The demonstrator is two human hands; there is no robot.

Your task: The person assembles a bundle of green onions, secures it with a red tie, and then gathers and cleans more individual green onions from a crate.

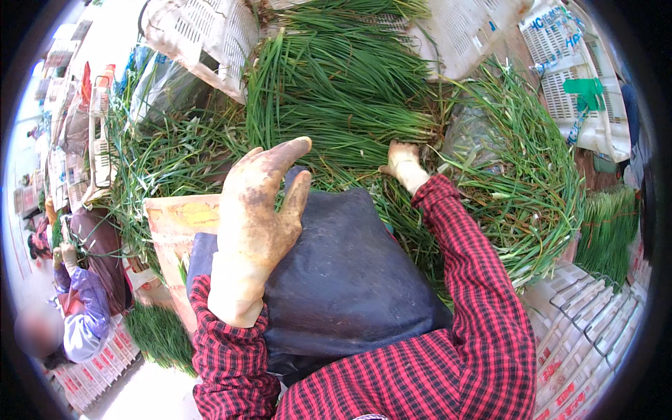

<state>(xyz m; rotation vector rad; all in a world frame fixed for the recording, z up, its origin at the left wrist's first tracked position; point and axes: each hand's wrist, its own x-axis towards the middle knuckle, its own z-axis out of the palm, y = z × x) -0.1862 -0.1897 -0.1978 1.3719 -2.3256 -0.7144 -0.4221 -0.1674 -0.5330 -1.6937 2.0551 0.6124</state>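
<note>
My left hand [255, 210], in a cream glove stained brown, is raised above the dark apron [336, 273] on my lap. Its thumb and fingers are apart, with nothing between them. Farther forward and to the right, my right hand [404, 164], also gloved, is at the near right edge of a big heap of green chives [336, 84]. Its fingers curl in at the pale stem ends, thumb out to the left; the fingertips are hidden among the stems. The chives lie mostly sideways, pale ends toward the right.
White slatted crates [203, 42] flank the heap, another crate [476, 35] at its right. Loose chive trimmings [518, 182] spread on both sides. An orange-tan board [178, 224] is left of my lap. Stacked crates [581, 336] stand at right. Another person [87, 301] sits at far left near bundled chives [157, 336].
</note>
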